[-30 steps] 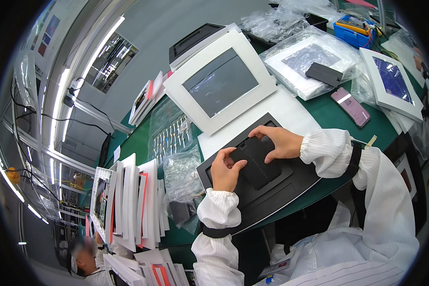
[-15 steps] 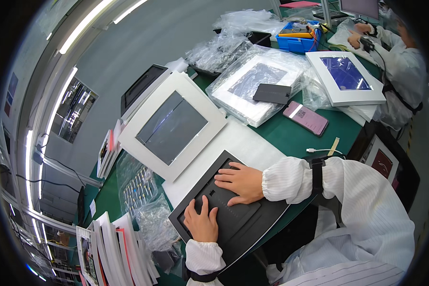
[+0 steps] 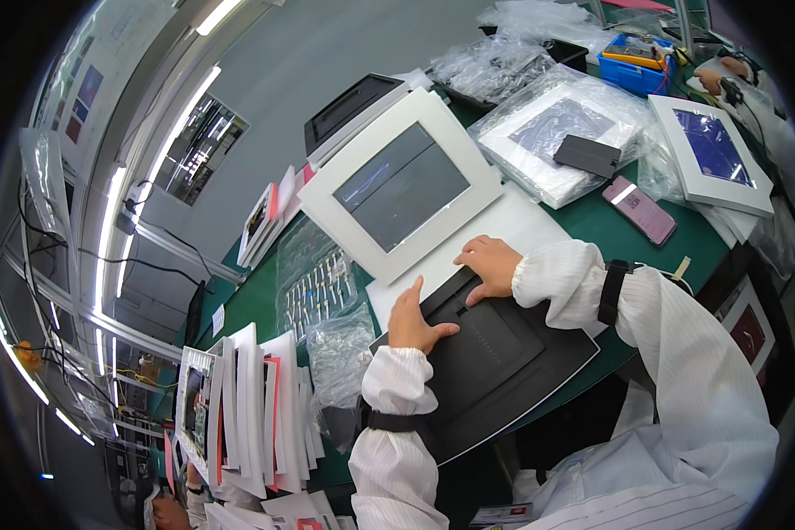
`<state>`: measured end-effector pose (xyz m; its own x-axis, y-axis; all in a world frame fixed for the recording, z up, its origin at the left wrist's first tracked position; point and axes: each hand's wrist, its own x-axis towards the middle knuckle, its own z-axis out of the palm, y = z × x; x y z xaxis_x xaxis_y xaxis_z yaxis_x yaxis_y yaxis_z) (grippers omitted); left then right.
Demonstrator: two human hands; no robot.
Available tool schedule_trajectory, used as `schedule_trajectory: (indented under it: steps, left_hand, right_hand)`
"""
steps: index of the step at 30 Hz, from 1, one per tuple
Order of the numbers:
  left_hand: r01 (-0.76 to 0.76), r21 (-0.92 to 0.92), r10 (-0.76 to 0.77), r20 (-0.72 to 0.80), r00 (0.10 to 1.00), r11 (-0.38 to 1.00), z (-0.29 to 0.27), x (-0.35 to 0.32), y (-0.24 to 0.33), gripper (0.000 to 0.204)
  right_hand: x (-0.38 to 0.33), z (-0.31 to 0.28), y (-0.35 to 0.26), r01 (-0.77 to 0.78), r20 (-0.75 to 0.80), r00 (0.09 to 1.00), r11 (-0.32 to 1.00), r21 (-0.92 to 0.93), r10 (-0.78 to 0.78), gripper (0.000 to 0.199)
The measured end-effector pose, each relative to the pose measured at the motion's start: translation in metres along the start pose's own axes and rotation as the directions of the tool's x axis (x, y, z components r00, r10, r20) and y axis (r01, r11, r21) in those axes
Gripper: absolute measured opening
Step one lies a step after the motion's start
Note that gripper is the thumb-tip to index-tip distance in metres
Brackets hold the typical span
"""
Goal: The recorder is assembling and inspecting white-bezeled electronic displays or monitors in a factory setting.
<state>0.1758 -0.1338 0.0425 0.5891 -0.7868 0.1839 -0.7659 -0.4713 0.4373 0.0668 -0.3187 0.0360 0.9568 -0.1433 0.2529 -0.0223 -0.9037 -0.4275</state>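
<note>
A black panel (image 3: 495, 362) with a raised rectangular middle and a thin white rim lies face down, or back up, before me on the green table. At its far left part rests my left hand (image 3: 415, 320), fingers stretched forward and thumb spread to the right. My right hand (image 3: 493, 265) is at the panel's far edge, fingers bent forward and thumb on the black surface. Both hands are open. Just beyond them, a white-framed display (image 3: 404, 187) with a grey screen leans back, tilted. Part of a white sheet (image 3: 530, 221) shows under and beside it.
White frames in a row (image 3: 238, 406) stand at left, beside bagged small parts (image 3: 318, 291). Beyond right lie a pink phone (image 3: 639, 210), a black flat box (image 3: 587, 155), a bagged frame (image 3: 548, 132), a blue-screen display (image 3: 714, 150) and a blue bin (image 3: 634, 71). A co-worker's hand (image 3: 715, 75) shows far right.
Both hands have slid forward from the middle of the black panel to its far edge. My view has swung left, so the things on the table appear further right.
</note>
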Motion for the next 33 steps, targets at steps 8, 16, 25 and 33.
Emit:
schedule_trajectory:
  steps: [8, 16, 25, 33]
  left_hand:
    - [0.214, -0.060, -0.197, 0.208, 0.958, 0.975, -0.001, 0.022, 0.002, 0.068]
    - [0.203, 0.146, -0.233, 0.231, 0.945, 0.968, -0.001, 0.023, 0.013, 0.066]
    - [0.165, 0.133, -0.195, 0.253, 0.948, 0.977, 0.001, 0.019, 0.014, 0.067]
    - [0.184, 0.150, -0.214, 0.224, 0.951, 0.972, -0.002, 0.023, 0.017, 0.071]
  right_hand:
    - [0.017, -0.012, -0.007, -0.231, 0.245, 0.943, 0.973, -0.008, 0.226, 0.067]
    - [0.019, -0.006, -0.003, -0.219, 0.225, 0.950, 0.976, -0.015, 0.217, 0.063]
    - [0.016, 0.004, 0.006, -0.257, 0.247, 0.938, 0.966, 0.021, 0.244, 0.068]
    - [0.017, -0.006, -0.001, -0.223, 0.206, 0.953, 0.974, -0.031, 0.224, 0.063]
